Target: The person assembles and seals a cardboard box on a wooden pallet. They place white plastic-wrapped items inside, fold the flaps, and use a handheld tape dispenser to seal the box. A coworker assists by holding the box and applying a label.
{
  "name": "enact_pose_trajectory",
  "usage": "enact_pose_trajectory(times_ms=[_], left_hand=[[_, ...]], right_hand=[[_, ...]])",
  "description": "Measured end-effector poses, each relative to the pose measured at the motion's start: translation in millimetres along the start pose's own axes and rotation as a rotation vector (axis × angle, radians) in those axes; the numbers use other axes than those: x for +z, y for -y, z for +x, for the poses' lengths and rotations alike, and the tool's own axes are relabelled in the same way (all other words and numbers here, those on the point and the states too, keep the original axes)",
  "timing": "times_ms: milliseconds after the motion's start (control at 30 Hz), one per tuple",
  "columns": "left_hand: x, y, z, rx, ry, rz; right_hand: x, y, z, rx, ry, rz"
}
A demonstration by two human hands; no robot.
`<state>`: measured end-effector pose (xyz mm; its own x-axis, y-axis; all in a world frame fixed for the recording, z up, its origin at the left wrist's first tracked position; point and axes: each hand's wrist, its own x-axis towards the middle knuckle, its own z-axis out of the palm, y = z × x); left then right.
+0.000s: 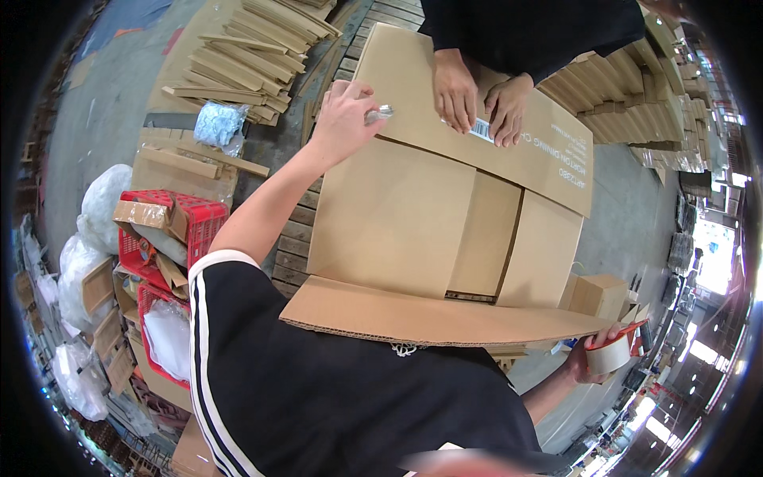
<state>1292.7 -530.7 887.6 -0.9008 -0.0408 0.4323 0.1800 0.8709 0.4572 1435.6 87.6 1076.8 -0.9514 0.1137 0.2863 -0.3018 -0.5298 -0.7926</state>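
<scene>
A large brown cardboard box (pixel 389 215) lies in front of me, its near flap (pixel 445 318) raised against my body and its far flap (pixel 548 151) folded down. My left hand (pixel 342 119) is over the box's far left corner, fingers closed on a small shiny clear piece (pixel 380 114) like crumpled tape or film. At the flap's right end, my right hand (pixel 586 364) grips a tape dispenser (pixel 610 355) with an orange-red frame and a pale roll. Across from me, a co-worker's two hands (pixel 481 103) press on the far flap beside a white label.
Stacked cardboard strips (pixel 246 60) lie at the far left, near a light-blue bundle (pixel 219 123). Red plastic crates (pixel 208 226) stand to my left. More stacked cardboard (pixel 612 95) is at the far right, and a small open carton (pixel 598 296) sits beyond the box's right side.
</scene>
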Motion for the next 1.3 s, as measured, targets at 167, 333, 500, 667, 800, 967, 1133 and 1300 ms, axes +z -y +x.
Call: enact_pose_trajectory(times_ms=[167, 333, 500, 667, 800, 967, 1133, 1300], left_hand=[[14, 0, 4, -0.405, 0.003, -0.436], [-3, 57, -6, -0.634, -0.405, -0.965], [-52, 165, -53, -0.884, -0.384, -0.451], [-83, 193, -82, -0.888, 0.544, 0.378], [-151, 99, -48, -0.921, 0.237, -0.467], [-230, -63, 1, 0.001, 0.270, -0.685], [-153, -183, 5, 0.350, 0.486, -0.335], [57, -250, -31, 0.244, 0.468, 0.062]], right_hand=[[3, 3, -12, -0.032, 0.019, -0.068], [4, -1, -9, -0.004, -0.036, -0.046], [6, -2, 5, 0.071, -0.012, 0.035], [-3, -12, 24, 0.117, 0.129, 0.226], [-19, -31, 36, 0.071, 0.124, 0.337], [-45, -79, 62, 0.052, 0.075, 0.282], [-72, -162, 96, 0.097, -0.276, 0.268], [-110, -233, 107, 0.232, -0.283, 0.502]])
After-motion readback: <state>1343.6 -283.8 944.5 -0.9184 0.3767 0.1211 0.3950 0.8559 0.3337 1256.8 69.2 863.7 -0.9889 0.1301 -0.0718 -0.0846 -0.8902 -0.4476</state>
